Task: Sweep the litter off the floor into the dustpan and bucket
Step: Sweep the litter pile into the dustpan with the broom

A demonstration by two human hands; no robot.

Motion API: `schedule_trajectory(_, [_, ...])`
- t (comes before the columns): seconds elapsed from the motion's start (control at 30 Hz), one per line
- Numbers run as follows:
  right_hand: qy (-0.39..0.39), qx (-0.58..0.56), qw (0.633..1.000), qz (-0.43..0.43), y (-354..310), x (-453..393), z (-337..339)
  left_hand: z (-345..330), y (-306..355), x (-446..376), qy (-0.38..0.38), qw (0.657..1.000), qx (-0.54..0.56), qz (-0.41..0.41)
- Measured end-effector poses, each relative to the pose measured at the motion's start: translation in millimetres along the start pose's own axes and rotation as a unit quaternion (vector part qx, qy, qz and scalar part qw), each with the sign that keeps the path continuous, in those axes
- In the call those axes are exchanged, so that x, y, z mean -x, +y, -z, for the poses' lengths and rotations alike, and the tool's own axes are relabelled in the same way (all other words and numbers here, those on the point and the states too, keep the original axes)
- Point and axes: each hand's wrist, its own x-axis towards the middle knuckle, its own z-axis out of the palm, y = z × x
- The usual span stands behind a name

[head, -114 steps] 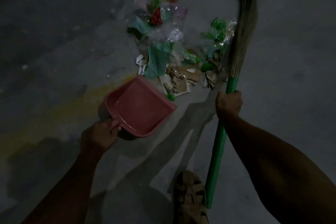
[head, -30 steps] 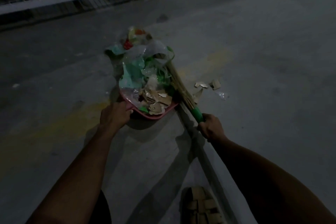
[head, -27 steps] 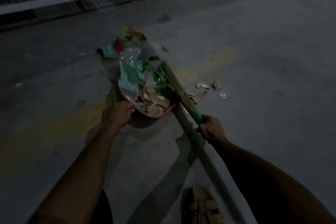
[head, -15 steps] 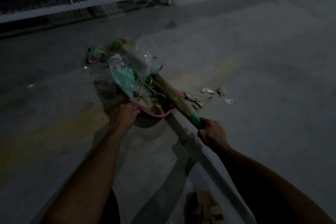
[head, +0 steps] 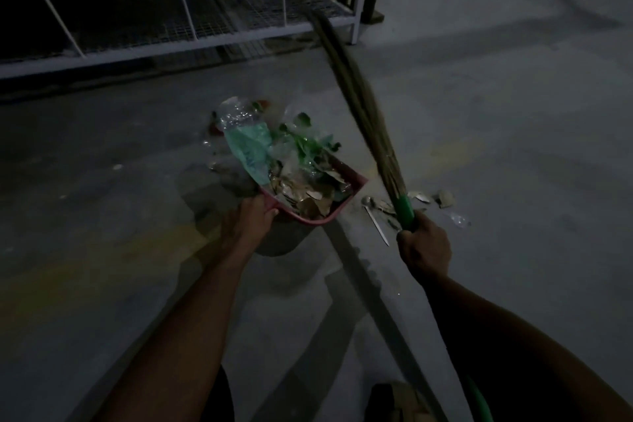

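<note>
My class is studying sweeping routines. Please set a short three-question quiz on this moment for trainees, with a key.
1. True or false: the pink dustpan is empty.
2. Which hand grips the broom? A) left hand B) right hand C) both
3. Fill in: a white ____ lies on the floor between the dustpan and the broom.

Key
1. False: litter is heaped in it, and the left hand holds its handle.
2. B: the right hand grips the green handle.
3. Spoon, beside a few cardboard scraps.
</note>
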Motion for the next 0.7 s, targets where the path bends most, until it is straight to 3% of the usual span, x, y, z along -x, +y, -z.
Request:
schedule_trajectory(0.13, [0.022,-0.026,0.999,-0.016,-18.5,-6.6,-6.7,42.4,10.6,30.2,-0.011,1.000,-0.017,-0.003])
schedule_trajectory(0.3, [0.025,-0.054,0.998,-0.032,-49.9,-6.1,-28.0,68.0,-21.4,54.4,-0.026,0.999,-0.016,-0.006])
schedule_trajectory(0.7, [-0.089,-0.052,0.994,0.037,-105.2,-9.2,-79.8,112.1,-104.1,100.8,0.013,0.994,-0.047,0.099])
